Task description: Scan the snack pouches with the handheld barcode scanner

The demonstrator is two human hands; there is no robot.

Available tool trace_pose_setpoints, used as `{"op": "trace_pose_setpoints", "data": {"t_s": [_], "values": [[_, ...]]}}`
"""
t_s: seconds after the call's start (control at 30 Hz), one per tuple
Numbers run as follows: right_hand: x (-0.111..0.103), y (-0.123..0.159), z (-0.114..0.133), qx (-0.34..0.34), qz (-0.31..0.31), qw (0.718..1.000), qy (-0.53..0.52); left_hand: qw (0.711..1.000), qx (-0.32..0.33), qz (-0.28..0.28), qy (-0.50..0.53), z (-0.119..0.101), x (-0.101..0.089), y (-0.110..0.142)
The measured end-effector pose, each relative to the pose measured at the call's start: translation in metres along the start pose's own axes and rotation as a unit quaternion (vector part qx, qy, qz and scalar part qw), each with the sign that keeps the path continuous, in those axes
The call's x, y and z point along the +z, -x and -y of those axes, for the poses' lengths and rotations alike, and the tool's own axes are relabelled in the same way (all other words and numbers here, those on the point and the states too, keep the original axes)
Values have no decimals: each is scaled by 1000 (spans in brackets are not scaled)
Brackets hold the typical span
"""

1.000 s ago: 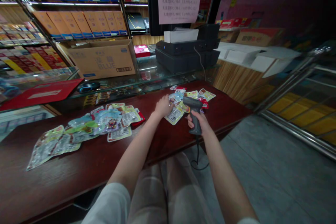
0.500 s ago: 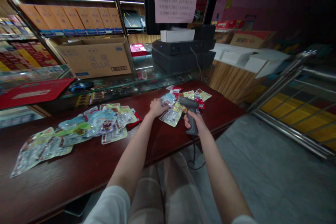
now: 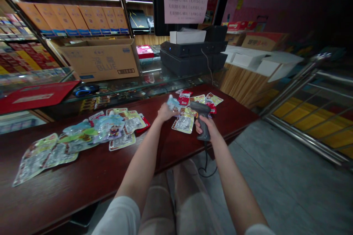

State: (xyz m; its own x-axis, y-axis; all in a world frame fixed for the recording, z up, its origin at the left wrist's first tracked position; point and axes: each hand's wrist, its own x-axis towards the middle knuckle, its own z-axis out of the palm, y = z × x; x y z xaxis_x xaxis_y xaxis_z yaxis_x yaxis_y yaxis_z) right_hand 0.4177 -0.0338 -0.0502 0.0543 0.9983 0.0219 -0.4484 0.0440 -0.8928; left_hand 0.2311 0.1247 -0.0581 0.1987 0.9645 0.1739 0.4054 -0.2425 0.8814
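Note:
My right hand [image 3: 207,127] is wrapped round the grip of a dark grey barcode scanner [image 3: 203,117], its head pointing left over the snack packets. In my left hand [image 3: 166,112] is a light blue spouted pouch [image 3: 173,102], its cap end up. Just right of that hand lies a yellow and silver snack packet [image 3: 183,123] on the dark red table [image 3: 157,154]. Red packets [image 3: 184,97] and a pale yellow packet [image 3: 214,99] lie behind the scanner. To the left, a spread of blue pouches [image 3: 107,125] and silver-yellow packets [image 3: 46,154] covers part of the table.
Behind the table, a glass counter [image 3: 149,77] holds an open cardboard box [image 3: 102,60], a mouse [image 3: 86,90], a red folder [image 3: 35,95] and a black cash register [image 3: 193,57]. A metal railing [image 3: 309,117] stands at right. The scanner's cable [image 3: 206,159] hangs off the table's front edge.
My left hand has drawn the blue pouch slightly left and up, off the packets beside it. The scanner has shifted a little to the right with my right hand.

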Motion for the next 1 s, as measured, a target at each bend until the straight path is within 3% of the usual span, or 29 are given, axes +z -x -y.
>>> {"op": "trace_pose_setpoints", "data": {"t_s": [0.27, 0.53, 1.0], "values": [[0, 0, -1, -4, 1, 1000, -2, 996, 9, -81, -36, -17, 1, 16], [-2, 1, -2, 3, 31, 1000, 5, 993, 27, -49, -104, -26, 4, 23], [-8, 0, -9, -10, 33, 999, 1, 996, 29, -51, -61, -22, 3, 23]]}}
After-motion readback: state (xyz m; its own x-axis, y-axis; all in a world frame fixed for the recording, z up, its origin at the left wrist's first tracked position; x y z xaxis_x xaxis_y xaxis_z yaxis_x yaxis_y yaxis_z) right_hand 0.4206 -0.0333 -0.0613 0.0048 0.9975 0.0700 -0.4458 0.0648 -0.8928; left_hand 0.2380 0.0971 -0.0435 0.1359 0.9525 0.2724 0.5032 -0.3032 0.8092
